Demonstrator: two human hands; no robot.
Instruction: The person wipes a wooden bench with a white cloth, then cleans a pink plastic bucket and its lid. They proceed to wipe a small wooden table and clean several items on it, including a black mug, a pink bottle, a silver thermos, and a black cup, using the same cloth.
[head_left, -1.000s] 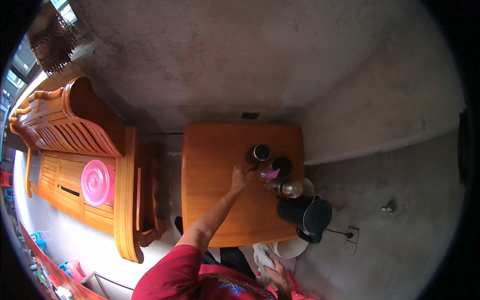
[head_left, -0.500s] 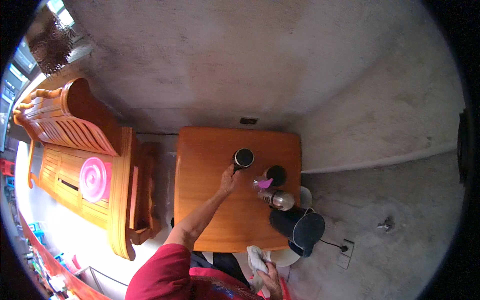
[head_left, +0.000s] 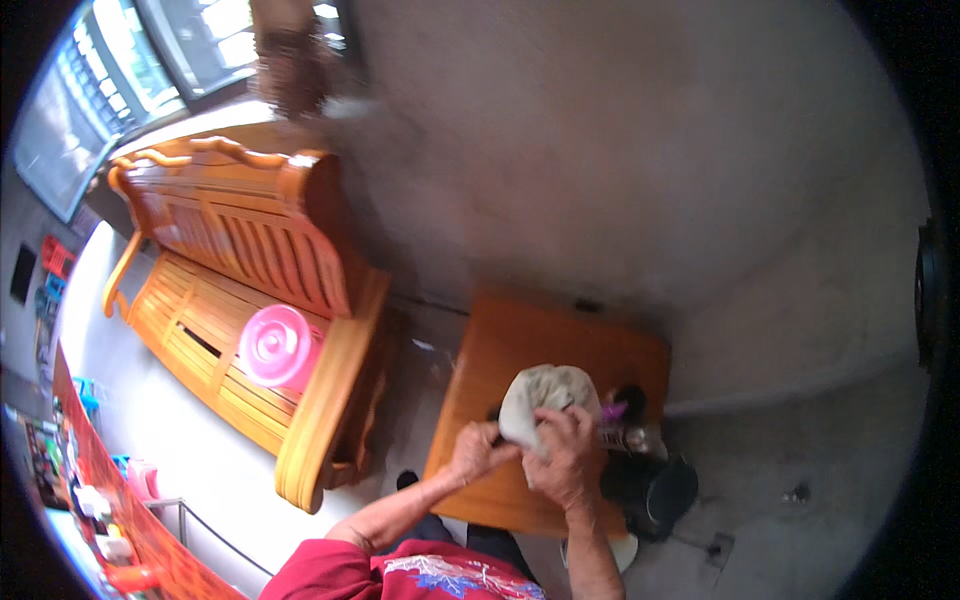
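Note:
My left hand (head_left: 478, 452) is closed round the handle of a dark mug-like vessel above the table; a cloth covers most of it, so its exact kind is unclear. Over it lies a crumpled whitish cloth (head_left: 545, 385). My right hand (head_left: 568, 455) grips and presses that cloth, fingers bent on its near side. Just right of the cloth, on the wooden table (head_left: 515, 325), are a dark round container (head_left: 630, 400), a purple-topped thing (head_left: 612, 411) and a shiny metallic bottle (head_left: 640, 440) lying on its side.
A black bucket-like vessel (head_left: 668, 497) stands by the table's right edge, with a cord running to a wall socket (head_left: 718, 548). On the left, a wooden bench (head_left: 240, 400) holds a pink lidded bucket (head_left: 278, 345). Grey walls (head_left: 560, 160) enclose the table's far and right sides.
My right hand has brought the cloth up from the table's near edge onto the vessel. My left hand has drawn the vessel nearer. The view has swung left.

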